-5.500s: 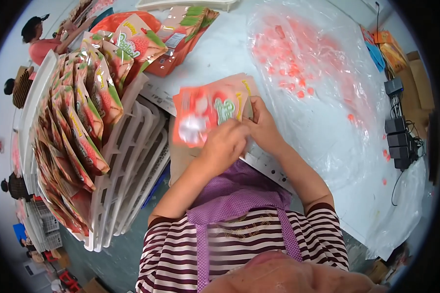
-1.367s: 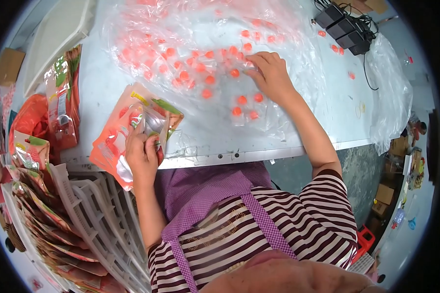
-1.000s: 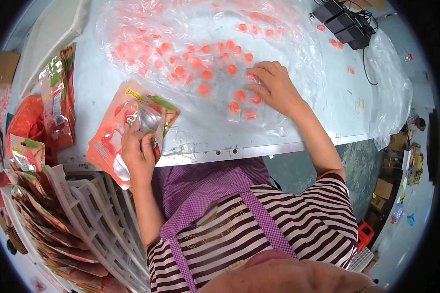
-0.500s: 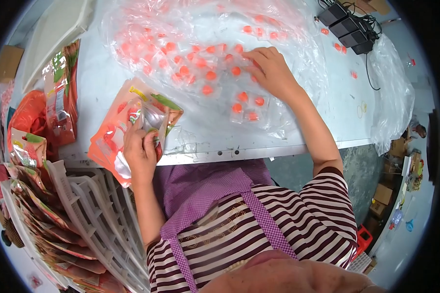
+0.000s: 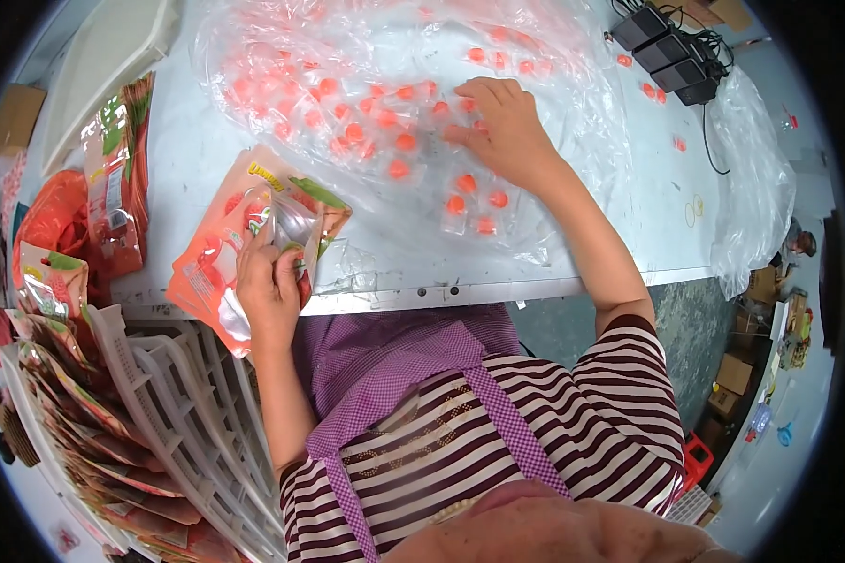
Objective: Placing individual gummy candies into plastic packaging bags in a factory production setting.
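My left hand [image 5: 270, 281] is closed on a shiny red pouch [image 5: 218, 235] with a fruit picture and a green corner. The pouch lies tilted over the table's near edge, its mouth partly spread by my fingers. My right hand [image 5: 502, 131] is over a spread of small clear packets [image 5: 405, 143], each with a round orange-red piece inside. Thumb and fingers there are apart, around a packet [image 5: 468, 104]; no packet is visibly lifted. Several packets [image 5: 468, 185] lie in a small group nearer to me. A large clear plastic sheet [image 5: 573, 141] spreads beneath the packets.
Stacked pouches [image 5: 122, 178] lie at the table's left, and more fill a white plastic crate [image 5: 136, 375] below. A white tray [image 5: 103, 75] stands far left. Black boxes with cables [image 5: 667, 52] sit far right, near crumpled clear plastic [image 5: 751, 178] hanging over the edge.
My right hand has shifted slightly left and away from me, and its thumb and fingers have spread over the packets. My left hand and the pouch stay put.
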A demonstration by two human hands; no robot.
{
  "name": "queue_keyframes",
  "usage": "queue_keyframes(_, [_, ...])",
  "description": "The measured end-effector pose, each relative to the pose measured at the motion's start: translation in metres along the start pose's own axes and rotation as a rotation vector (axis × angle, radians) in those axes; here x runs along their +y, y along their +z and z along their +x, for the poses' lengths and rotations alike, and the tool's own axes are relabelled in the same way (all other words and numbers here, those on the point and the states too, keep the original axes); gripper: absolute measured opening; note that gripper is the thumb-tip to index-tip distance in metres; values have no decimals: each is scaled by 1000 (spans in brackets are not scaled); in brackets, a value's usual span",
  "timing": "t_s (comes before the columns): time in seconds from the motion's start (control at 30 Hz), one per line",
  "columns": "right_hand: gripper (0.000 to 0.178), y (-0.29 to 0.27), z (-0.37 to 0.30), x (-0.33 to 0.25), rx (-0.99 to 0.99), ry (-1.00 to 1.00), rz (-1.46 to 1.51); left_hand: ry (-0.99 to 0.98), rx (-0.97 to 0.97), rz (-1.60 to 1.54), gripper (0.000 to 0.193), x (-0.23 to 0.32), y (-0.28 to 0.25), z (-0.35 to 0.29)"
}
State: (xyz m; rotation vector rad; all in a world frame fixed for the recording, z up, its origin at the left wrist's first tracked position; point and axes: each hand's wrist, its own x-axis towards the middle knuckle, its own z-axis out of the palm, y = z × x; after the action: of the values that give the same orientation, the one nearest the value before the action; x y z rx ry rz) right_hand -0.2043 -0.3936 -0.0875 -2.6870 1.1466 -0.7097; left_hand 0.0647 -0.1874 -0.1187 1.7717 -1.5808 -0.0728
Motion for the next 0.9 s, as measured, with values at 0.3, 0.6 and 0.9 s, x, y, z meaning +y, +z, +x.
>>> queue_keyframes(0.3, [41,-6,-2,-2,-294,164,56,-6,2,0,9,0,-1,0])
queue_keyframes(0.6, [34,22,27,6,-162,-71,6,-20,-9,-8,7,0,0,0])
queue_keyframes(0.9, [34,4,0,5,-228,18,33,12,17,1,9,-2,0,-1])
